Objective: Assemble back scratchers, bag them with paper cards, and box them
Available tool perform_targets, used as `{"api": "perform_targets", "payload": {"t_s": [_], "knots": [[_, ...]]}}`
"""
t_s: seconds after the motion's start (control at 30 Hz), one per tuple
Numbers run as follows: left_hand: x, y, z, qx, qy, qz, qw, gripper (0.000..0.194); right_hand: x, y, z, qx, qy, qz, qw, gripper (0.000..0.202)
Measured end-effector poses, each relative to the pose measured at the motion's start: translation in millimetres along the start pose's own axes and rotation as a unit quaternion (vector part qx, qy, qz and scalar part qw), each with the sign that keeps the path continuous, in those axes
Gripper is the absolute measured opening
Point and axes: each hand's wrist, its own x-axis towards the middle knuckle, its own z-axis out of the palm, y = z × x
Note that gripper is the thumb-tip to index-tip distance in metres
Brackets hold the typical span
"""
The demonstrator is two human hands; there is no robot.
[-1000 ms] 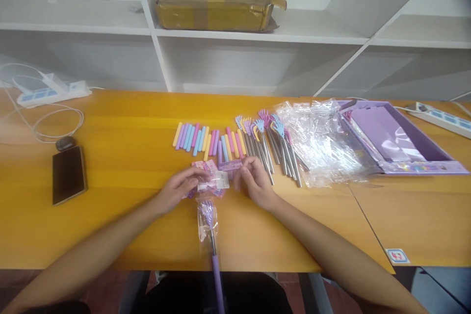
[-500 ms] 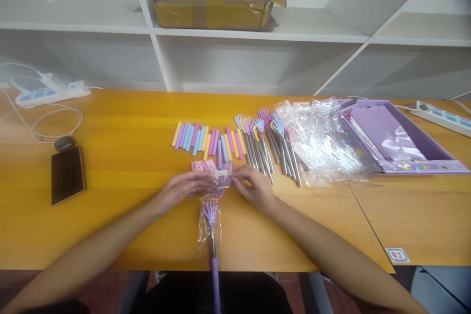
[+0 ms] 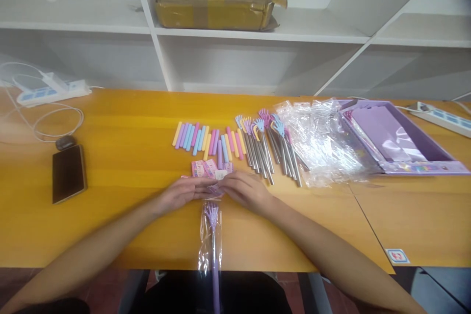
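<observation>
A purple back scratcher with a hand-shaped head and metal rod lies in a clear plastic bag, its handle reaching past the table's front edge. At the bag's upper end, my left hand has its fingers together over the plastic. My right hand curls in from the other side, fingertips on a small printed card at the bag's mouth. The fingers partly hide both card and bag end. Just beyond them lie several pink printed cards and a whitish piece.
Pastel handle tubes lie in a row behind the cards. Back scratchers, clear bags and a purple box are to the right. A phone and a power strip are at left; a carton sits on the shelf.
Both hands have come closer together and down towards the bag. The small card has moved from above the bag to its mouth, and the bag reaches further down the back scratcher.
</observation>
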Motion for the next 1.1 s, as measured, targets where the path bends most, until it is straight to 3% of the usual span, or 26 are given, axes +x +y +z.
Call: {"api": "perform_targets", "payload": {"t_s": [0.2, 0.53, 0.8, 1.1], "knots": [[-2.0, -0.9, -0.7, -0.006, 0.001, -0.013, 1.000, 0.054, -1.0, -0.1, 1.5, -0.010, -0.033, -0.017, 0.999, 0.043], [-0.8, 2.7, 2.9, -0.014, -0.032, -0.005, 0.999, 0.060, 3.3, -2.6, 1.6, 0.019, -0.008, -0.007, 1.000, 0.048], [-0.3, -2.8, 0.3, -0.037, -0.038, 0.010, 0.999, 0.063, 1.4, -7.0, 0.9, -0.007, -0.076, 0.025, 0.997, 0.063], [-0.1, -4.4, -2.0, -0.038, -0.067, -0.001, 0.997, 0.070, 2.5, -6.9, 2.1, -0.005, -0.085, 0.021, 0.996, 0.063]]}}
